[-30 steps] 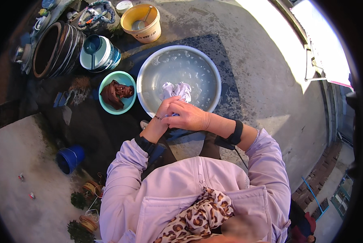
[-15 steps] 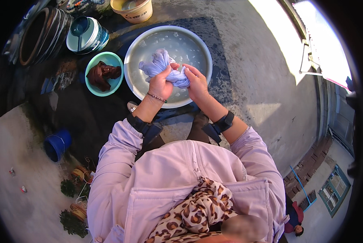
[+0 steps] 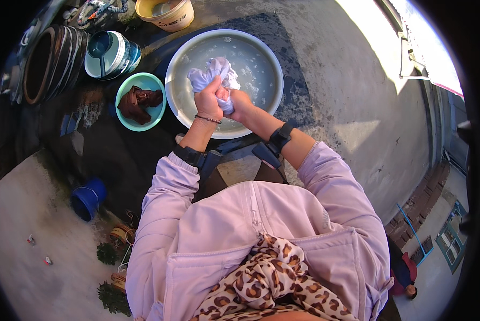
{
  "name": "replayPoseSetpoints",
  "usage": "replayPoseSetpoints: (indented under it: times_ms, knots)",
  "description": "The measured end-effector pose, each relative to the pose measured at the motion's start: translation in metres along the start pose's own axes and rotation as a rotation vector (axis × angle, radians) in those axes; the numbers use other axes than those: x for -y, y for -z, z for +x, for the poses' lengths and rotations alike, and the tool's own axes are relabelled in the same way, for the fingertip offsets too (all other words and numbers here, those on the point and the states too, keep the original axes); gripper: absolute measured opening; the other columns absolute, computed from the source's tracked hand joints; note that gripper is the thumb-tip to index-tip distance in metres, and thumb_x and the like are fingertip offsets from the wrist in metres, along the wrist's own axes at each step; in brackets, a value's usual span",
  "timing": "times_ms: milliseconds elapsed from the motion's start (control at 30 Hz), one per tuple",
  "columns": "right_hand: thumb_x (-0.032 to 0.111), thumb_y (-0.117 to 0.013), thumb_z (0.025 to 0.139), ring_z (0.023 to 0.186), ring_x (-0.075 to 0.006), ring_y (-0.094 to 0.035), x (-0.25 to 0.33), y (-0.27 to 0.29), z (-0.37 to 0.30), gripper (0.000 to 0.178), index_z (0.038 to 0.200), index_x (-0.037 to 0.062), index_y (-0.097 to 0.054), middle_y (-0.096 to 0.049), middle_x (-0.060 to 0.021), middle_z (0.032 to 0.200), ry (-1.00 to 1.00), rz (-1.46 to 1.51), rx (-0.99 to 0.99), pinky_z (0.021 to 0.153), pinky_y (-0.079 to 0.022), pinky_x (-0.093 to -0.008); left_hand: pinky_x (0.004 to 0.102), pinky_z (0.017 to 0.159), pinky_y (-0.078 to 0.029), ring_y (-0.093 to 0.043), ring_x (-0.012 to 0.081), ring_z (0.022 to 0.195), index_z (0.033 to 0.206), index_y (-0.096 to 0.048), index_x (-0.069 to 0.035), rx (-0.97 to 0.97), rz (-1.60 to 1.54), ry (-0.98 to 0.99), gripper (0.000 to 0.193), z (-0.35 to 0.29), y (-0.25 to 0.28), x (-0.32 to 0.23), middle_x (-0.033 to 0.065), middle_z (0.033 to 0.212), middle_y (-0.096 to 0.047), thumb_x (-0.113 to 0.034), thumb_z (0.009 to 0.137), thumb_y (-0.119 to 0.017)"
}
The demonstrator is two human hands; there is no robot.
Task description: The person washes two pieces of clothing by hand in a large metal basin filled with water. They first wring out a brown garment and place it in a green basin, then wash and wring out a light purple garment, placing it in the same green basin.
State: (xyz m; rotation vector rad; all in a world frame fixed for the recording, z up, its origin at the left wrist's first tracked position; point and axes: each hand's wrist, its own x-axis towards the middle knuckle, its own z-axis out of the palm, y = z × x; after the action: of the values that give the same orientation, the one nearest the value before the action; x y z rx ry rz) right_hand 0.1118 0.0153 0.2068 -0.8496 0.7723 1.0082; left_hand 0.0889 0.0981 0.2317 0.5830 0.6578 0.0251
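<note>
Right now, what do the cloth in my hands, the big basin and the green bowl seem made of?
The pale lilac cloth looks like thin matte fabric, bunching in soft folds. The big basin could be metal or plastic; its smooth grey rim leaves it open. The green bowl is probably plastic, smooth and evenly coloured.

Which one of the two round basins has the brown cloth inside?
The smaller, mint-green basin on the left: the brown cloth lies inside it. The larger, grey basin to its right holds water instead.
</note>
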Motion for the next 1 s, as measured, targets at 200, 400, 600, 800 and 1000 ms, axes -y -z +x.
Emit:
replayPoseSetpoints:
  times_ms: [200,400,600,800,1000]
  knots:
    - [0.02,-0.035,0.085,0.079,-0.0218,-0.058,-0.006,0.007,0.004,0.022,0.092,0.0122,-0.055,-0.058,-0.0069,0.09,-0.053,-0.036,-0.006,0.069,-0.047,-0.0411,0.0272,0.05,-0.032,-0.034,0.0135,0.045,0.062,-0.046,-0.005,0.07,0.138,0.04,0.024,-0.004,0.0,0.001,0.0009,0.047,-0.035,-0.012,0.084,-0.05]
    - [0.021,-0.034,0.086,0.088,-0.0242,-0.057,-0.015,0.019,0.014,0.026,0.096,0.0077,-0.053,-0.058,-0.0101,0.095,-0.12,0.086,0.106,0.08,-0.045,-0.0439,0.0271,0.05,-0.033,-0.037,0.015,0.046,0.055,-0.043,-0.007,0.053,0.193,0.052,0.029,-0.01,-0.005,0.005,0.0018,0.048,-0.036,-0.011,0.083,-0.051]
    - [0.023,-0.033,0.087,0.091,-0.0262,-0.056,-0.018,0.026,0.012,0.027,0.096,0.0058,-0.052,-0.058,-0.0127,0.098,-0.18,0.049,0.04,0.083,-0.044,-0.0451,0.0247,0.041,-0.033,-0.037,0.0099,0.043,0.087,-0.05,-0.002,0.021,0.129,0.106,0.006,-0.009,0.0,0.011,-0.0003,0.052,-0.037,-0.003,0.081,-0.051]
    - [0.025,-0.032,0.087,0.092,-0.0272,-0.056,-0.023,0.025,0.017,0.029,0.097,0.0058,-0.052,-0.057,-0.0136,0.099,-0.211,0.037,0.095,0.083,-0.044,-0.0459,0.0282,0.052,-0.034,-0.036,0.0155,0.044,0.055,-0.043,-0.007,0.003,0.18,0.085,0.028,-0.009,0.004,0.009,0.0023,0.047,-0.036,-0.01,0.081,-0.053]
    - [0.021,-0.031,0.085,0.086,-0.0255,-0.057,-0.022,0.023,0.02,0.026,0.087,0.0076,-0.052,-0.058,-0.0119,0.091,-0.231,0.046,0.143,0.079,-0.045,-0.0442,0.0277,0.055,-0.034,-0.037,0.0158,0.045,0.051,-0.04,-0.008,0.027,0.203,0.142,0.033,-0.008,0.006,0.004,0.0024,0.047,-0.036,-0.012,0.081,-0.052]
